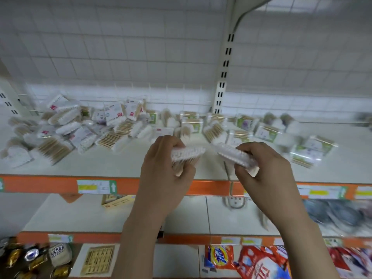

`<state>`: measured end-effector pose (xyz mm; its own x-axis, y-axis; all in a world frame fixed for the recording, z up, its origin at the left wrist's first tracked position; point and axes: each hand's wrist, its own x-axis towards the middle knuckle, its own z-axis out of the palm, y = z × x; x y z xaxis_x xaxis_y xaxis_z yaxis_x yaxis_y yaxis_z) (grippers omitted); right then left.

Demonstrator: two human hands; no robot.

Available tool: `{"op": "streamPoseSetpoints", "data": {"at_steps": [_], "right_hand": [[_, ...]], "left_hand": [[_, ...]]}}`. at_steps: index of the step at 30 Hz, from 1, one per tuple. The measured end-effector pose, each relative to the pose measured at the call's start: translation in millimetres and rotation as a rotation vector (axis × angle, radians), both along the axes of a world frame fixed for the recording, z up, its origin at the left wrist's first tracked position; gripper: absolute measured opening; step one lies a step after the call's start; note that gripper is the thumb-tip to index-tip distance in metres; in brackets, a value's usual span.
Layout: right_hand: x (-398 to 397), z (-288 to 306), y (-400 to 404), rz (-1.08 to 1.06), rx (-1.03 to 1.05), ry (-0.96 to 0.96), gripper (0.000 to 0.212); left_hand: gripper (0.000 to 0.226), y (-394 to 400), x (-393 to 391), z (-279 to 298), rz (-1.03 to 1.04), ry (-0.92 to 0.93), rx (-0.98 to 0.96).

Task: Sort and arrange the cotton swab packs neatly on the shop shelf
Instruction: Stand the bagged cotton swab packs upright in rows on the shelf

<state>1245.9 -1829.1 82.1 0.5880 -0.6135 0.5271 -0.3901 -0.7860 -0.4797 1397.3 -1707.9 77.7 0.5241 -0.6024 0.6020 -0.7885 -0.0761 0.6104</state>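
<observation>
Both hands are up over the front of the shop shelf (pixel 120 166), each curled round one pack of cotton swabs: the left hand (pixel 163 168) grips a pack (pixel 188 153) with its white tips uppermost, and the right hand (pixel 261 168) grips a second pack (pixel 234 156) the same way. The two packs are close together, end to end, above the orange price strip (pixel 50 185) that runs along the shelf's front edge (the frame is blurred, so the labels cannot be read). My guess is that this is the sorting step, with two like packs being matched before they go down side by side. The next move would call for a bare patch of shelf, and the front band just behind the strip looks the best place.

Behind the hands, toward the back of the shelf, a loose heap of packs (pixel 66 133) lies every which way, and more green-labelled packs (pixel 302 150) sprawl to the right of it. These crowd the back and would need clearing for a tidy row. Below the strip sit a lower shelf and some detergent bags (pixel 259 264)
</observation>
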Motion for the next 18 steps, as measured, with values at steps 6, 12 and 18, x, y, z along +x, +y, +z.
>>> {"op": "streamPoseSetpoints", "data": {"at_steps": [6,12,18], "right_hand": [[-60.7,-6.0,-23.3,-0.051,0.010,-0.030,0.028],[-154.1,-10.8,-79.9,-0.111,-0.003,-0.017,0.026],[-259.9,-19.6,-137.3,-0.196,0.027,0.027,0.027]], "left_hand": [[0.027,-30.4,-50.9,-2.3,-0.039,0.034,0.010],[0.030,-96.9,-135.5,-11.4,-0.051,0.029,-0.002],[0.033,-163.1,-234.0,-26.1,-0.126,0.002,0.068]]}}
